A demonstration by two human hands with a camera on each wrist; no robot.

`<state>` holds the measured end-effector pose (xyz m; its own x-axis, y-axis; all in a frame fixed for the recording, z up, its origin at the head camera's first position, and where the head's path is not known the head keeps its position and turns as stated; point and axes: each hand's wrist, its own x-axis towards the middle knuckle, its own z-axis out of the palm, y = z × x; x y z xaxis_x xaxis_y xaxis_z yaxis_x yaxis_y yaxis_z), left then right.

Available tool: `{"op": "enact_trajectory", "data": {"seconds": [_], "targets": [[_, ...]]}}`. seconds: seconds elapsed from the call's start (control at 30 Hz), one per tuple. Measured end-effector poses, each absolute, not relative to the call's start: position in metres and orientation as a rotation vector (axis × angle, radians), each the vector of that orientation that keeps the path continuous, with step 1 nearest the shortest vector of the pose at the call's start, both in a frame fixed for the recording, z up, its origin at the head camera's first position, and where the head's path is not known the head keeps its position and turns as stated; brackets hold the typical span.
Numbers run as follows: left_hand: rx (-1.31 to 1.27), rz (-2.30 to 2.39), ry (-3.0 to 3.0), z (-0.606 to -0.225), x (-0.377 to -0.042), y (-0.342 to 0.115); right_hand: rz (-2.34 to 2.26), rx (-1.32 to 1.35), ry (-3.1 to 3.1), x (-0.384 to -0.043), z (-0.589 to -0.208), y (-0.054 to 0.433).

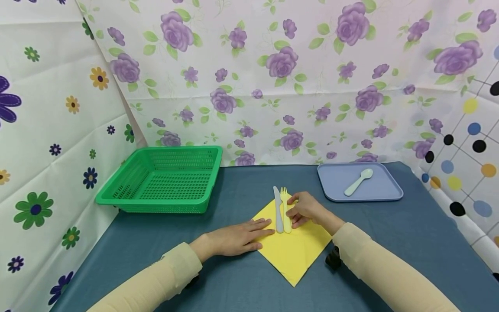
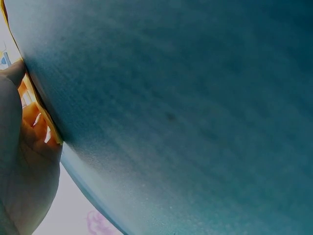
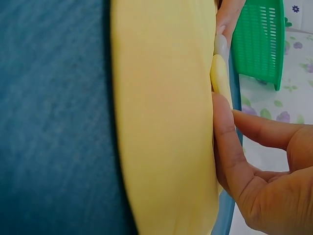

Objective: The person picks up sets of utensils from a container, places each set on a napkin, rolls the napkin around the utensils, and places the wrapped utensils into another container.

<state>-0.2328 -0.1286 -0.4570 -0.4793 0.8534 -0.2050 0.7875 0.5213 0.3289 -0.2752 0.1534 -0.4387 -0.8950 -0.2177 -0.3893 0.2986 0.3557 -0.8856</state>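
A yellow napkin (image 1: 294, 255) lies on the table, turned so one corner points toward me. On it a grey-blue knife (image 1: 278, 212) and a pale yellow fork (image 1: 287, 222) lie side by side, tines and blade pointing away. My right hand (image 1: 306, 211) pinches the fork at its right edge; the right wrist view shows thumb and forefinger meeting beside the fork's handle (image 3: 220, 76). Fingers spread, my left hand (image 1: 241, 237) rests on the napkin's left edge, its fingertips near the knife handle. The left wrist view catches only part of that hand (image 2: 34, 166).
A green perforated basket (image 1: 156, 201) stands at the back left of the dark blue table (image 1: 241, 286). At the back right is a light blue tray (image 1: 335, 175) bearing a pale green spoon (image 1: 359, 182). Flowered sheets hang behind and to the left, a dotted one at right.
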Motion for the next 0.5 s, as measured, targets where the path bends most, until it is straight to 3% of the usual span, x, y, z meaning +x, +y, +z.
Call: {"op": "enact_trajectory", "data": {"seconds": [0.5], "targets": [[1.36, 0.265, 2.425, -0.457, -0.233, -0.128, -1.58, 0.067, 2.163, -0.281, -0.431, 0.169]]}}
